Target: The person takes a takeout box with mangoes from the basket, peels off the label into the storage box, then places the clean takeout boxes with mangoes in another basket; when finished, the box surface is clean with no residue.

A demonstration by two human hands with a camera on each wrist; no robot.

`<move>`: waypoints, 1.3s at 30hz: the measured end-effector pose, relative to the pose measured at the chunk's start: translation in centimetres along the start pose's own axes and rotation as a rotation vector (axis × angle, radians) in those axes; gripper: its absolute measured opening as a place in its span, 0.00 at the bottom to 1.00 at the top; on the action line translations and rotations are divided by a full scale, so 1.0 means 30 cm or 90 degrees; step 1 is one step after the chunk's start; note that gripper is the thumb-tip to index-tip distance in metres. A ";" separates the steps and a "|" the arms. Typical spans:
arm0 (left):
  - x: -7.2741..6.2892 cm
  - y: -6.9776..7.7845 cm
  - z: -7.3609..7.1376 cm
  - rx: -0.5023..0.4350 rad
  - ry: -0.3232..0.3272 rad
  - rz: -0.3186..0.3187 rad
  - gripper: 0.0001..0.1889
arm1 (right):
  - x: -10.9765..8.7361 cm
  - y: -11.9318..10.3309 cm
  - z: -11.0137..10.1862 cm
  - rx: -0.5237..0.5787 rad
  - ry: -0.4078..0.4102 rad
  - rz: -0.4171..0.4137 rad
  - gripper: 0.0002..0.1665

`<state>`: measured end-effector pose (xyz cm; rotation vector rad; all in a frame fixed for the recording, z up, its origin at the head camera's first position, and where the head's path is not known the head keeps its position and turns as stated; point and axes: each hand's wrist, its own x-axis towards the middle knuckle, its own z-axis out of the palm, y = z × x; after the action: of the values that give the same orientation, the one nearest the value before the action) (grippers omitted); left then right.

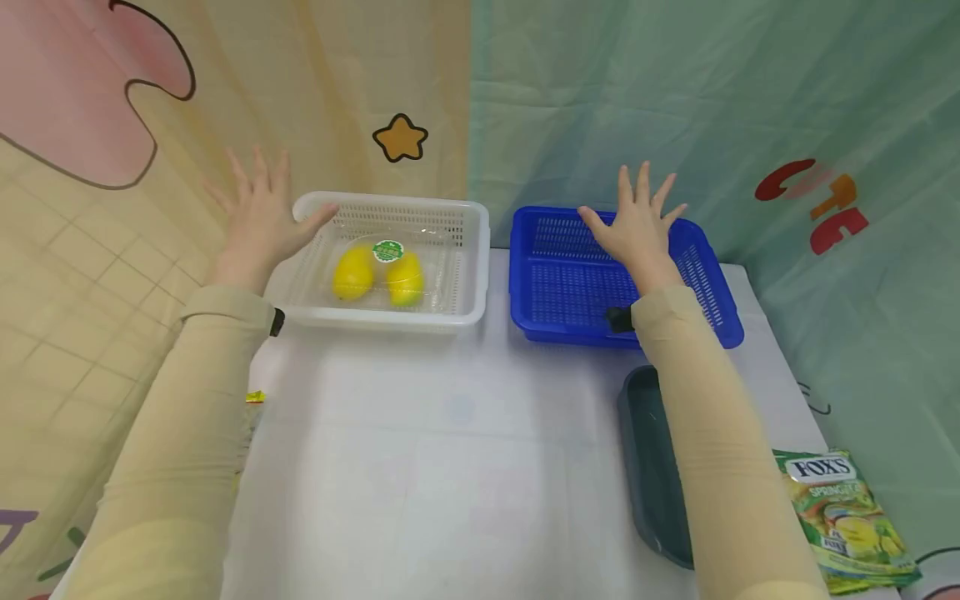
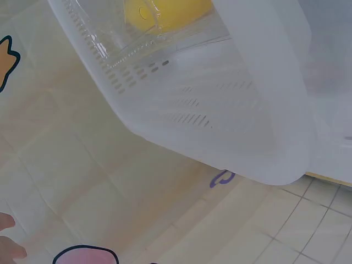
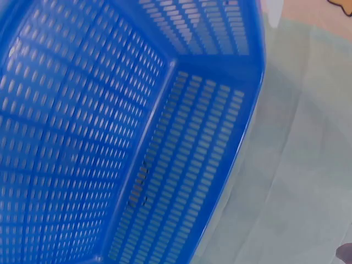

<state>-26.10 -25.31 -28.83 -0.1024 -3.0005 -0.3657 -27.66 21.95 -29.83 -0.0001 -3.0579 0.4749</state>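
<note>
My left hand (image 1: pixel 262 221) is raised with fingers spread, overlapping the left end of the white basket (image 1: pixel 375 320) in the head view. Inside that basket lies a clear plastic box with a green label (image 1: pixel 387 251) and two yellow lemon-like fruits (image 1: pixel 353 273). Over the blue basket (image 1: pixel 570 292) my right hand (image 1: pixel 636 225) is held up, its fingers fanned apart and nothing in its grasp. The blue basket's slotted floor and walls fill much of the right wrist view and hold nothing there. Only fingertips (image 2: pixel 8 242) of the left hand show at the left wrist view's corner.
A dark green tray (image 1: pixel 652 467) lies partly under the right forearm. To its right is a green FOX'S candy bag (image 1: pixel 843 521). Another yellow packet (image 1: pixel 255 397) peeks out beside the left sleeve. Printed curtains (image 1: pixel 600 100) hang behind and beside the white table (image 1: pixel 450 483).
</note>
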 end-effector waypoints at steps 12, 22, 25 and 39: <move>-0.039 -0.043 0.000 -0.070 -0.001 -0.009 0.53 | -0.008 -0.094 0.066 0.020 -0.025 -0.042 0.56; -0.092 -0.115 0.051 -0.102 0.019 -0.020 0.52 | -0.021 -0.233 0.179 0.057 -0.051 -0.086 0.55; -0.116 -0.137 0.060 -0.122 0.028 -0.027 0.50 | -0.028 -0.279 0.209 0.072 -0.059 -0.098 0.55; -0.183 -0.236 0.145 -0.190 -0.036 -0.067 0.46 | -0.066 -0.457 0.346 0.179 -0.092 -0.144 0.47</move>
<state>-21.71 -31.40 -35.38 0.0192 -2.9908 -0.8327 -26.06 5.73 -35.65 0.4023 -3.0432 0.9152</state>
